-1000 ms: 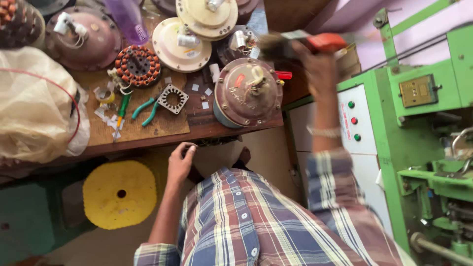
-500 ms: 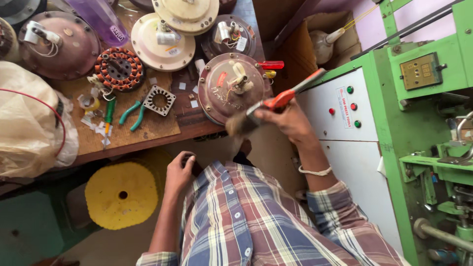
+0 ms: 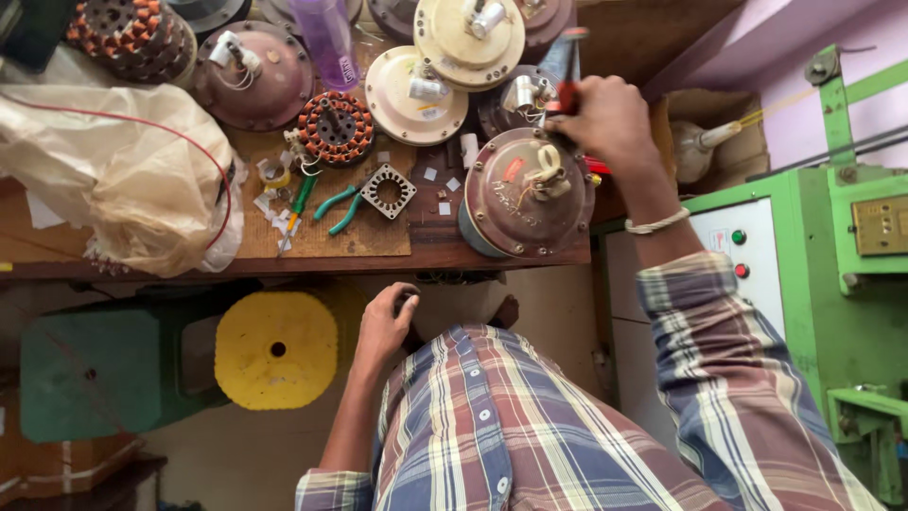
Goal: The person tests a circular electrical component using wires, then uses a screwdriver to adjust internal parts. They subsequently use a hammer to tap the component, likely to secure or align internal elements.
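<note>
My right hand (image 3: 605, 118) is shut on a red-handled tool (image 3: 567, 93), its tip over the far edge of a brown round fan motor housing (image 3: 525, 194). That housing stands at the wooden bench's front right corner, with a cream part and wires on top. My left hand (image 3: 388, 322) hangs below the bench (image 3: 189, 263) edge, by my knee, with its fingers curled and nothing visible in it. My checked shirt fills the lower middle.
The bench carries cream motor covers (image 3: 416, 95), a copper-wound stator (image 3: 336, 128), green-handled pliers (image 3: 336, 203), a square metal ring (image 3: 386, 189), a purple bottle (image 3: 326, 38) and a plastic bag (image 3: 123, 180). Yellow (image 3: 274, 350) and green (image 3: 90, 374) stools stand below. A green machine (image 3: 842, 265) is on the right.
My right hand swung the red-handled tool down from high on the right to the far edge of the brown housing. The left hand stayed below the bench edge.
</note>
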